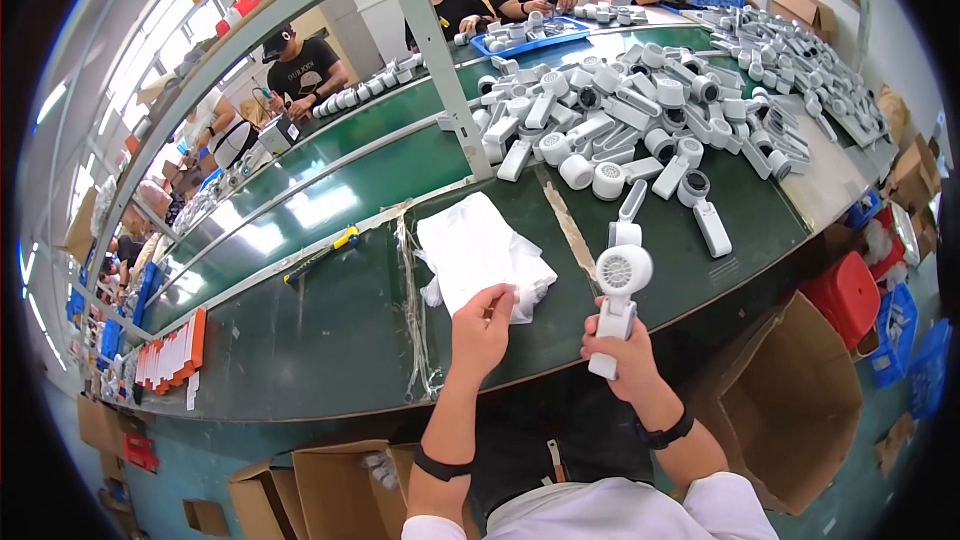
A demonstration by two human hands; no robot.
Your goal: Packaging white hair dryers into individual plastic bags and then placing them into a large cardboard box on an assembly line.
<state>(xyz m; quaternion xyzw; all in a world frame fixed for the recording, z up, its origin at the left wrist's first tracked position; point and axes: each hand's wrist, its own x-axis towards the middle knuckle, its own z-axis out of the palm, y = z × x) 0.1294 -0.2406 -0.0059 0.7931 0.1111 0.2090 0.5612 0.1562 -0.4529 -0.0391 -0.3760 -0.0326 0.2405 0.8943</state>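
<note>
My right hand [622, 352] is wrapped round the handle of a white handheld fan [625, 272], held upright above the table's front edge with its round grille at the top. My left hand [482, 332] pinches the near edge of a stack of white plastic bags [468, 252] lying on the dark green table. Beyond the held fan, another handheld fan [627, 215] lies on the table. A large heap of white and grey handheld fans [610, 125] spreads across the far right.
A yellow-handled tool [345, 238] lies left of the bags, and orange-and-white boxes [178, 352] stand at the far left. Below the table sit open cartons [790, 395] and a red stool [842, 302]. A metal post [432, 50] rises behind the bags. Several co-workers sit across the green conveyor [350, 175].
</note>
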